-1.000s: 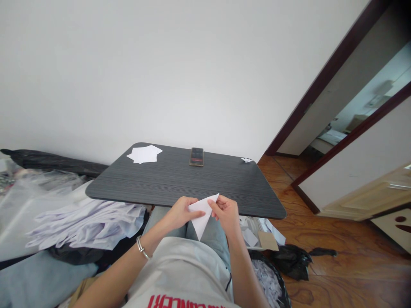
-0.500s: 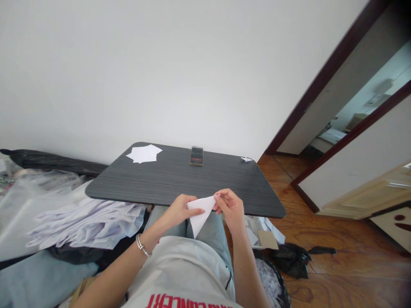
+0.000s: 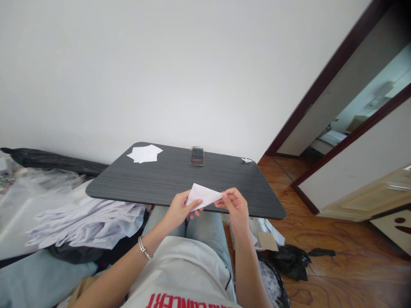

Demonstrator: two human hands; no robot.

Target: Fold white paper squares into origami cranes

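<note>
Above the near edge of a dark table [image 3: 154,184], both hands hold one folded sheet of white paper [image 3: 204,196], roughly triangular. My left hand [image 3: 180,209] grips its left side, thumb on top and fingers beneath. My right hand [image 3: 235,204] pinches the narrow right corner between thumb and fingers. At the table's far left lies a loose stack of white paper sheets [image 3: 144,154]. A small folded white paper piece [image 3: 247,160] is at the far right corner. A dark phone-like rectangle [image 3: 197,157], partly blurred out, sits at the back middle.
A white wall [image 3: 180,72] stands behind the table. Crumpled white cloth [image 3: 86,222] is piled at the left. Below right are a bin of paper scraps [image 3: 269,278], a black plastic bag [image 3: 293,261] and a cardboard piece [image 3: 267,241] on the wooden floor. A doorway opens at right.
The paper has turned: its point hung downward before, and now the narrow tip points right. My right hand has moved slightly right, and the left fingertips now show beneath the paper.
</note>
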